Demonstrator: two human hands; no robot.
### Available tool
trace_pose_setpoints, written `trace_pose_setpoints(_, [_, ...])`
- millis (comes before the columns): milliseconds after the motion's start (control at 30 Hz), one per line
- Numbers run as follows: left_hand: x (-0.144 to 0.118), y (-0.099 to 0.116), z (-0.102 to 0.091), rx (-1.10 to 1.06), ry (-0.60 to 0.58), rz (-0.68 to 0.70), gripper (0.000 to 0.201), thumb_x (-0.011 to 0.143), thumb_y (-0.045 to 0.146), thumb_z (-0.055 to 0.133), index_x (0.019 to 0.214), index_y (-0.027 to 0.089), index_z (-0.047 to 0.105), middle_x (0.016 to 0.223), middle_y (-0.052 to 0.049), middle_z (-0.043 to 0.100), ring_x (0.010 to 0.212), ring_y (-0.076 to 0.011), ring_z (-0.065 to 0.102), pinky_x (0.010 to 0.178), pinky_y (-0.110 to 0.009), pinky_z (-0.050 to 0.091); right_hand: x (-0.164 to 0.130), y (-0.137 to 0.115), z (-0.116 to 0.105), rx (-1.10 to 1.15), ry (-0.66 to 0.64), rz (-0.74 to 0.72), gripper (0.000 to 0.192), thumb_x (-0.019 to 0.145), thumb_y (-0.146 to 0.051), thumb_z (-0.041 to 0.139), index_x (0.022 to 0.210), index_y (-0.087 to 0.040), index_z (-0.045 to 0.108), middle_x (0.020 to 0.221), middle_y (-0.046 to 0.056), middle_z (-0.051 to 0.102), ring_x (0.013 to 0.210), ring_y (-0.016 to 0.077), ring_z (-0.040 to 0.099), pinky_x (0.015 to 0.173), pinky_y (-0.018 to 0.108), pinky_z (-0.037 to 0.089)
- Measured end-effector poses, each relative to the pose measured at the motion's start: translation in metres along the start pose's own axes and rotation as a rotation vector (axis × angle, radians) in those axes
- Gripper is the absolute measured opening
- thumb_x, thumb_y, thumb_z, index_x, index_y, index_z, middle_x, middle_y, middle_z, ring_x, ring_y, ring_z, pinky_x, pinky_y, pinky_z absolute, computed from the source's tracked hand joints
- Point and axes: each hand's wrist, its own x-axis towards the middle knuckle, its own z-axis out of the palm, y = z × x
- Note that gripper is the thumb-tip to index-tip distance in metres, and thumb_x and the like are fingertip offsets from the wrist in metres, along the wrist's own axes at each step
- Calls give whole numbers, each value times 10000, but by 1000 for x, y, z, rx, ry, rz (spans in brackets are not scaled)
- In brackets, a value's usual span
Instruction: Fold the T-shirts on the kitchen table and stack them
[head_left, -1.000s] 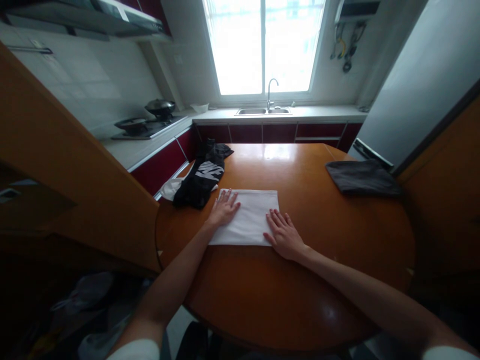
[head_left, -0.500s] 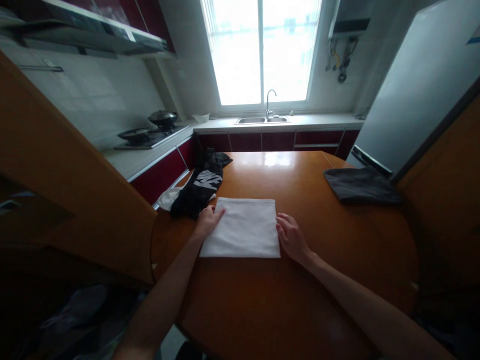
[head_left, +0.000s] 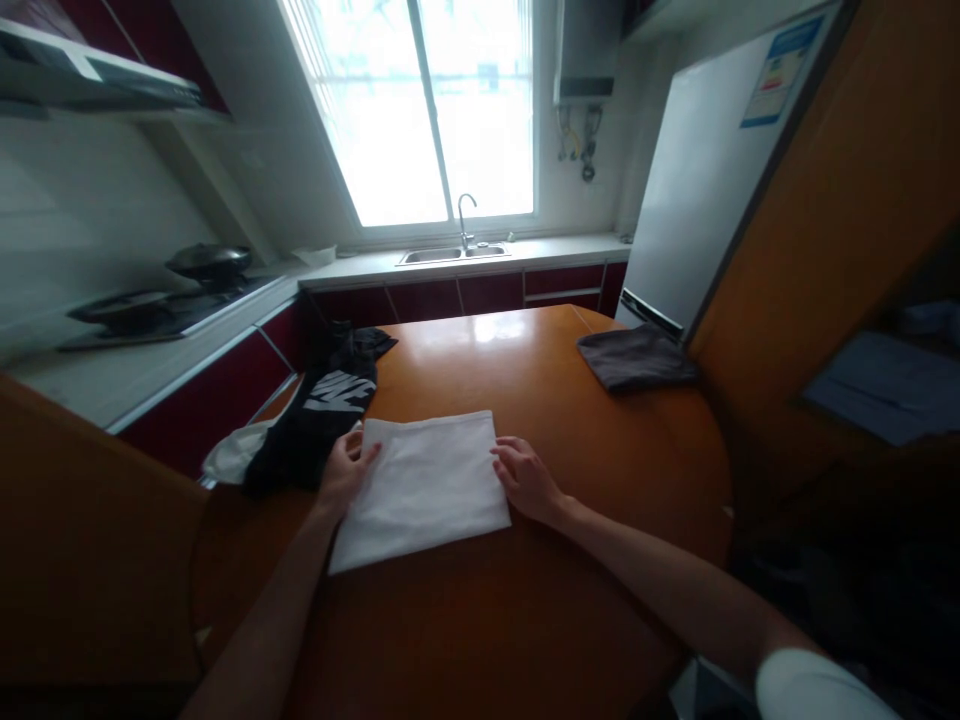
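The folded white cloth [head_left: 424,490] lies on the wooden table [head_left: 585,450], just left of and below the frame's centre. Its lower edge slants, with the lower-left corner nearest the bottom of the frame. At its upper left, room is tight: the black garment [head_left: 304,435] with pale lettering lies just beside it, overlapping a white garment [head_left: 236,455]. To its right, a broad stretch of tabletop runs toward the dark grey cloth [head_left: 637,357], well apart. The table's curved rim passes through the right and lower right of the frame.

The 2 hands flank the white cloth. The left hand [head_left: 346,472] reaches up from the lower left, thumb over the left edge, fingers curled outside it. The right hand [head_left: 529,482] reaches in from the lower right, fingers bent and close together, tips at the right edge. For both, I cannot tell whether the fingers grip the fabric.
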Motion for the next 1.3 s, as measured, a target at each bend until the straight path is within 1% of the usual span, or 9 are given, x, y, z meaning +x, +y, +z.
trace_pose_setpoints(133, [-4,9,-3,-67,35,37,536,738,281,765,1228,149,593,1149,-155,712,1043,-276,712,823,-337,593,0,-1,0,25,0,2,274,941,-205,543,1164,-184,702,1272,132,627,1229,234,555,1090,413,436])
trace_pose_setpoints(400, [-35,44,-14,-287,-11,276,788,681,438,818,1373,202,523,1017,-90,753,872,-254,737,708,-332,603,4,10,8,189,43,67,364,859,-206,604,1215,-173,671,1282,136,650,1221,250,589,1100,443,437])
trace_pose_setpoints(633, [-77,92,-18,-268,13,460,705,642,435,859,1254,206,595,973,-78,753,923,-254,736,829,-366,602,26,24,14,682,177,456,807,638,-460,852,1335,-149,591,1371,198,610,1263,337,584,1068,499,466])
trace_pose_setpoints(733, [-93,114,-22,-290,8,546,702,646,444,861,1246,199,591,950,-73,758,904,-247,738,855,-380,599,32,19,3,945,107,482,767,590,-547,878,1221,-171,657,1234,156,700,1156,318,649,983,455,527])
trace_pose_setpoints(800, [-101,128,-24,-311,-3,575,715,655,461,850,1264,202,580,924,-65,759,882,-245,740,843,-380,604,34,14,-11,1063,72,475,653,595,-589,864,1070,-168,707,1069,122,752,975,287,705,849,405,573])
trace_pose_setpoints(900, [-105,147,-23,-298,38,580,722,656,456,836,1289,214,586,897,-42,757,852,-247,739,800,-360,614,36,6,-42,1092,175,436,530,608,-576,857,918,-166,728,881,69,755,745,216,685,706,342,558])
trace_pose_setpoints(1033, [-97,167,-2,-340,73,570,691,669,436,799,1289,199,608,964,-44,760,904,-257,728,807,-359,611,34,1,-101,936,341,286,372,693,-500,818,874,-181,754,824,27,740,730,185,654,715,323,536])
trace_pose_setpoints(1133, [-86,178,36,-361,23,546,605,664,424,783,1204,184,651,1046,-52,756,993,-267,710,864,-376,595,30,6,-151,759,457,263,337,663,-470,830,843,-193,764,824,18,739,753,195,657,721,334,541])
trace_pose_setpoints(1300, [-76,201,125,-407,-121,537,397,696,388,765,1023,175,688,987,-48,757,963,-251,708,893,-392,579,28,40,-230,547,562,254,406,647,-517,821,865,-180,763,856,49,750,792,224,683,708,345,557])
